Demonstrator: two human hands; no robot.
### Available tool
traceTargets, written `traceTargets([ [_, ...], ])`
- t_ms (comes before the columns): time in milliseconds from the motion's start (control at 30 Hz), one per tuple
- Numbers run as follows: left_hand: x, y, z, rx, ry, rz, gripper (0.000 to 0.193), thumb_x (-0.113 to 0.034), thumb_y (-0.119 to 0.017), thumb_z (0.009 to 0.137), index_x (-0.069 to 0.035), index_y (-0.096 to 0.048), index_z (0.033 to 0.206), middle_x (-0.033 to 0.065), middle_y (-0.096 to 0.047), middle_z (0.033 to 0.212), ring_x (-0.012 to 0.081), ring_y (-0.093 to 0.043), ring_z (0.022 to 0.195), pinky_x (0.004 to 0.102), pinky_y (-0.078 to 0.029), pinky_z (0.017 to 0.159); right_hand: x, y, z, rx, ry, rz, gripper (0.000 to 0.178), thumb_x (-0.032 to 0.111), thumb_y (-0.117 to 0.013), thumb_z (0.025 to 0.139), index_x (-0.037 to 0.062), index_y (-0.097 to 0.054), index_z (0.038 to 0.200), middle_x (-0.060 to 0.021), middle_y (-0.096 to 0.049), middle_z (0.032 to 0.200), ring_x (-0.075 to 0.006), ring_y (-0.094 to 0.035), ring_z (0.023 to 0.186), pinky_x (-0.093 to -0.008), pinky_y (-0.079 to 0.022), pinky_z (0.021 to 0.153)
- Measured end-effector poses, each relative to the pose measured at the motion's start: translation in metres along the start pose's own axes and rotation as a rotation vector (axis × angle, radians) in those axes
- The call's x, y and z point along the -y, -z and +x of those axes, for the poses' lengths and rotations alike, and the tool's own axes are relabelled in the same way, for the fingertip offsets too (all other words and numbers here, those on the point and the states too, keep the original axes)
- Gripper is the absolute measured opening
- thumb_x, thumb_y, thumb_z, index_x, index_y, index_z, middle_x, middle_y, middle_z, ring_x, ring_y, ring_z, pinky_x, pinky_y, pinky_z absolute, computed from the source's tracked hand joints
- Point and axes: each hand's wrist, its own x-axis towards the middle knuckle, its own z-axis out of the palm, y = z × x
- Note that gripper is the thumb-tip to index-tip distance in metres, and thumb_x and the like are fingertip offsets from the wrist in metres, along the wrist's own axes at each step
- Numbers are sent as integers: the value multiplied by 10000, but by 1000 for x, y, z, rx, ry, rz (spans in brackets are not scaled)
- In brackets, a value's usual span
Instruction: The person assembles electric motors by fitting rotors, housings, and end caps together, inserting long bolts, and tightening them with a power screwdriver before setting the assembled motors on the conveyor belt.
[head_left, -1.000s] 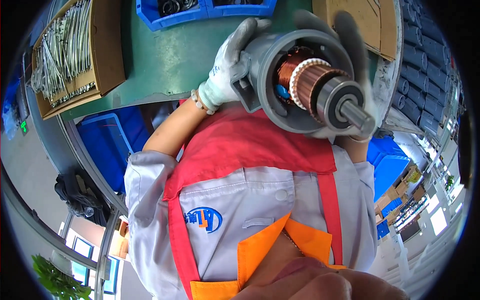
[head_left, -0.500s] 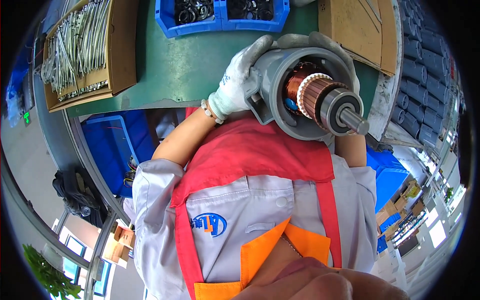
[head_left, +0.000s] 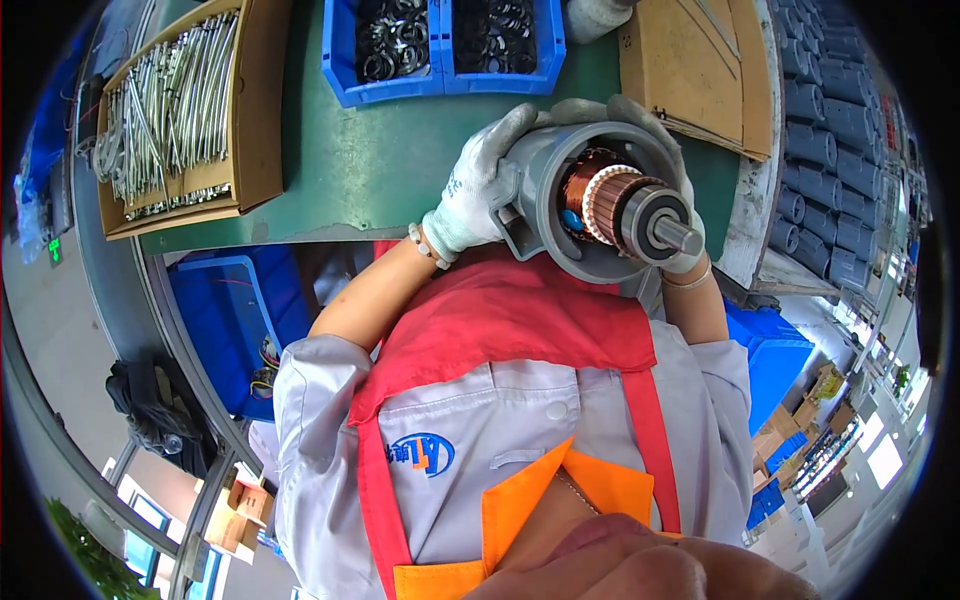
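I hold a grey electric motor housing (head_left: 548, 175) in front of my chest, its open end facing me. Inside it sits a rotor (head_left: 622, 205) with copper windings, a ribbed commutator, a bearing and a steel shaft pointing toward the camera. My left hand (head_left: 475, 190), in a white knit glove, grips the housing's left side. My right hand (head_left: 650, 125), also gloved, wraps over the top and right side; most of it is hidden behind the housing.
A green workbench (head_left: 380, 170) lies beyond the motor. On it are a cardboard box of metal rods (head_left: 175, 115) at left, two blue bins of dark rings (head_left: 440, 40) at top, and flat cardboard (head_left: 695, 70) at right. Blue crates (head_left: 225, 320) sit below the bench.
The motor and both hands have shifted slightly down and toward the middle of the view, and the rotor shaft now points more directly at the camera.
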Motion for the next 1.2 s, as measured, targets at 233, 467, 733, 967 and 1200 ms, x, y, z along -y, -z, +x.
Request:
traceTargets([
  [233, -9, 0, -8, 43, -169, 145, 979, -306, -841, 556, 84, -396, 1336, 260, -508, 1303, 428, -528, 1167, 441, -422, 1009, 34, 3, 86, -31, 82, -578, 403, 315, -554, 941, 54, -609, 1244, -141, -650, 1195, -270, -621, 1108, -403, -469, 970],
  [467, -37, 69, -123, -157, -91, 379, 717, -214, -770, 776, 25, -426, 1358, 212, -544, 1307, 366, -531, 1209, 431, -404, 1034, -35, -11, 169, 493, 157, -1972, 351, 299, -628, 836, 99, -642, 1123, -132, -651, 1109, -314, -588, 1076, -457, -448, 934],
  [733, -5, 236, -401, -1652, 407, 732, 312, -179, -650, 877, -20, -637, 1146, 125, -673, 1127, 216, -643, 1026, 338, -480, 943, -40, 21, 181, 312, 151, -1760, 326, 202, -521, 953, 90, -575, 1254, -178, -656, 1121, -354, -614, 1039, -422, -468, 894],
  [967, -18, 294, -511, -1491, 1525, 951, 479, -478, -510, 885, -101, -692, 1119, 125, -649, 1201, 309, -572, 1169, 431, -433, 985, -21, 17, 161, 194, 127, -1385, 309, 180, -591, 937, 45, -614, 1214, -138, -651, 1146, -255, -616, 1052, -338, -459, 931],
  [1200, 51, 322, -501, -508, 1850, 778, 534, -513, -499, 867, -164, -632, 1249, 107, -572, 1341, 297, -489, 1296, 476, -362, 1043, -17, 38, 160, 103, 248, -1347, 260, 122, -560, 959, 22, -615, 1192, -80, -670, 1006, -153, -628, 884, -284, -494, 802],
])
